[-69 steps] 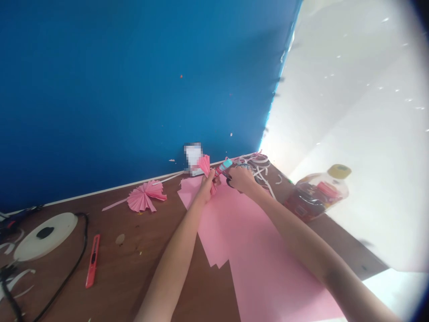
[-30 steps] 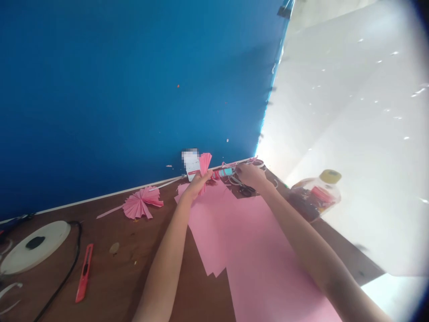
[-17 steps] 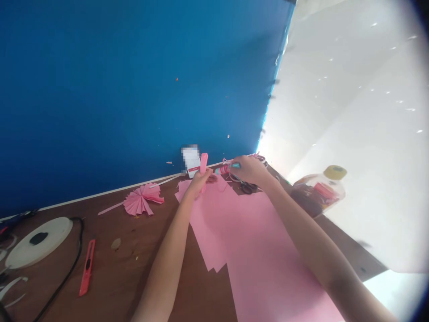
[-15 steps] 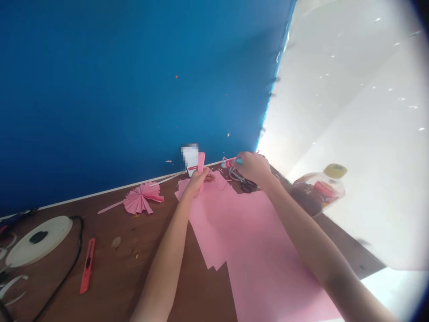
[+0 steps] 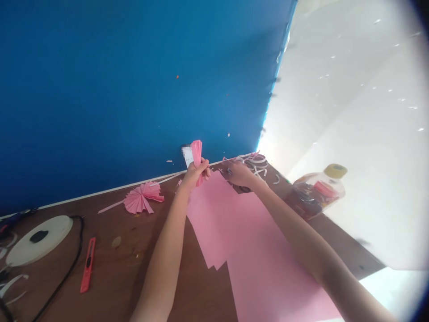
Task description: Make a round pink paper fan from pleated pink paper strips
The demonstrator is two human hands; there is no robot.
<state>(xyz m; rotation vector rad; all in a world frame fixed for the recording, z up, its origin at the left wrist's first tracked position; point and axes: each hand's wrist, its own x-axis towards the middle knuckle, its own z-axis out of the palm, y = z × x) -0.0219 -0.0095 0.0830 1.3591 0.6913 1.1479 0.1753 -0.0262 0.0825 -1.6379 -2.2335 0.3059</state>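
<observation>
My left hand [image 5: 197, 173] pinches a pleated strip of pink paper [image 5: 197, 154], held upright with its folds fanned slightly at the top. Beyond it a phone [image 5: 188, 156] leans against the wall, partly covered by the pleats. My right hand [image 5: 240, 173] is low over a pair of scissors [image 5: 246, 189], which it mostly hides; its fingers are blurred, and whether they grip the scissors I cannot tell. Under both forearms lie large pink paper sheets [image 5: 261, 241]. A pleated pink paper fan [image 5: 142, 198] rests left of my left hand.
White curled paper strips [image 5: 259, 163] lie at the back right corner. A clear jar with a yellow lid [image 5: 318, 190] stands at the right edge. On the left are a red box cutter [image 5: 87, 266], a black cable [image 5: 72, 264] and a round white disc [image 5: 40, 241].
The teal-and-pink tube seen in my right hand no longer shows there; that hand has moved left and down onto the scissors. The pleated strip in my left hand has fanned out a little.
</observation>
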